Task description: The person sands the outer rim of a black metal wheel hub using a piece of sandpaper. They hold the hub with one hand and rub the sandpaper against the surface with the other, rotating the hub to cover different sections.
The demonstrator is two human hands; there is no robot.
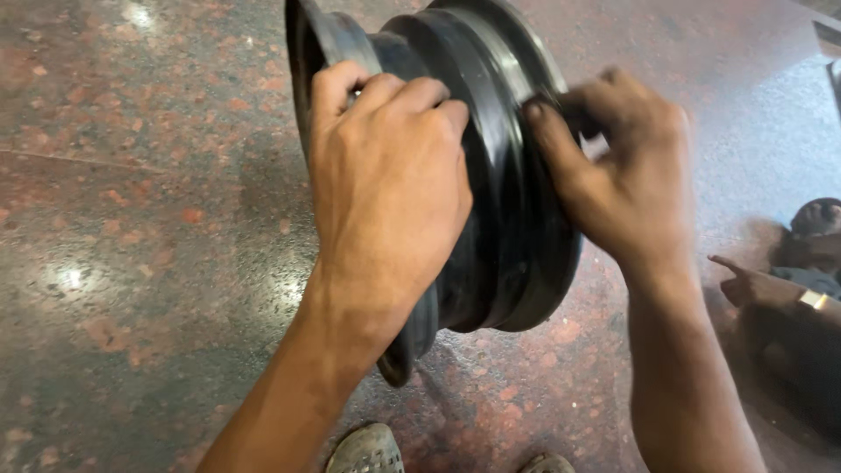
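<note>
Black rim (504,175) standing upright on speckled reddish floor (131,219). Left hand (385,193) gripping rim's top edge, fingers curled tight; right hand (626,175) pinching the 3 o'clock flange. Shoes (368,451) showing at 6 o'clock.

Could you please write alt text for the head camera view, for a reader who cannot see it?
Two bare hands hold a black steel wheel rim upright on its edge above a polished reddish stone floor: the left hand grips its near flange, the right hand its far edge. Another person's pointing hand shows at right.
</note>
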